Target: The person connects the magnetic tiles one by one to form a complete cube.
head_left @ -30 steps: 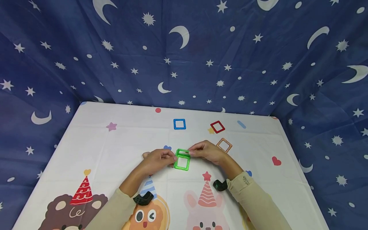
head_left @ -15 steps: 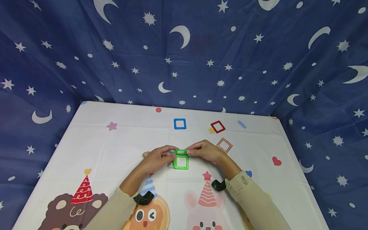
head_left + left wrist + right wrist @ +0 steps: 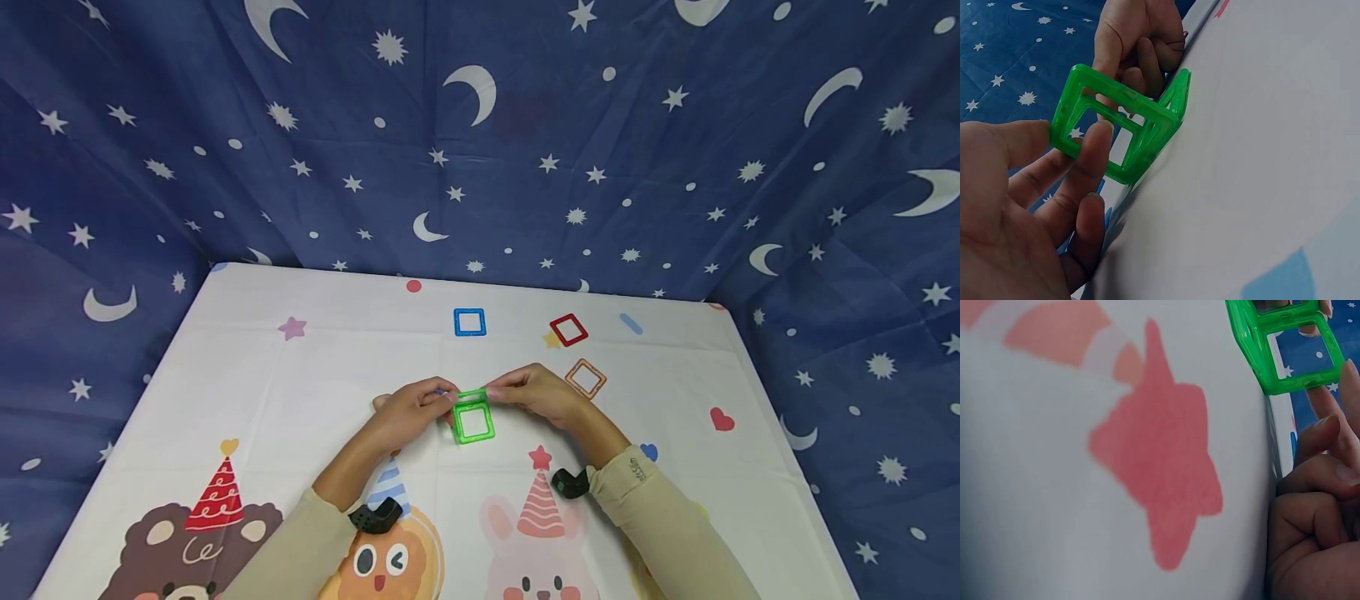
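Note:
Several green square frame-shaped magnetic tiles (image 3: pixel 477 438) are joined edge to edge at angles, like part of a box, between the two hands. My left hand (image 3: pixel 405 419) pinches the structure at its left side. In the left wrist view its thumb and fingers lie about one corner of a green tile (image 3: pixel 1124 95). From the other side my right hand (image 3: pixel 542 397) pinches the far right corner between thumb and index finger. In the right wrist view this hand's other fingers (image 3: pixel 1316 519) are curled below the tiles.
Past the hands lie single square tiles: blue (image 3: pixel 469 335), red (image 3: pixel 577 340) and orange (image 3: pixel 596 388). A white cloth (image 3: pixel 360 333) with printed animals covers the table. A dark blue starry curtain (image 3: pixel 525 217) hangs behind it and at both sides.
The left fingers have shifted up along the green structure toward its far left corner. The structure has turned and tilted slightly. The right hand has moved a little to the left, still pinching.

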A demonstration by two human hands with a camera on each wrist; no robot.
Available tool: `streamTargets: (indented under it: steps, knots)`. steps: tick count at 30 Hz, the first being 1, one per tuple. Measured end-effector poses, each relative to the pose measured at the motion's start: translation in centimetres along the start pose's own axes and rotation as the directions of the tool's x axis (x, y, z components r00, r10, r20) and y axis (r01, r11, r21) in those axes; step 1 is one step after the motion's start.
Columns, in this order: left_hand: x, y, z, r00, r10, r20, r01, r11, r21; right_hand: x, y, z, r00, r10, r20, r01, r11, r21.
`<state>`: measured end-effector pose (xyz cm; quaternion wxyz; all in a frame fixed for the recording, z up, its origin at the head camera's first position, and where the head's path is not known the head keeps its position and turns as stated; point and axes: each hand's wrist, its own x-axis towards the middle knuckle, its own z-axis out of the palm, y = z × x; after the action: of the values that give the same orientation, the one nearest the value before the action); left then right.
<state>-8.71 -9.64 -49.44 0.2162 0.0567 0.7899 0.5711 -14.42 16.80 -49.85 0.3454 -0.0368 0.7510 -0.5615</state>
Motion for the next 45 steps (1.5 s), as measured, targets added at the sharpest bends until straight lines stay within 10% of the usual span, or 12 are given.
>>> streamTargets:
  steps: [15,25,45]
  knots:
    - [0.2,0.2,0.3,1.000,-0.032,0.001,0.032,0.999,-0.018,-1.3,-0.2,-0.3,0.997,0.000,-0.080,0.003,0.999,0.044]
    - [0.2,0.2,0.3,0.999,-0.036,-0.018,0.035,0.999,-0.009,-4.7,-1.6,-4.9,0.963,-0.103,-0.249,0.072,0.989,-0.132]
    - [0.1,0.0,0.2,0.999,-0.028,-0.023,0.028,1.000,-0.008,-6.6,2.0,-12.3,0.885,0.044,-0.463,-0.172,0.956,-0.238]
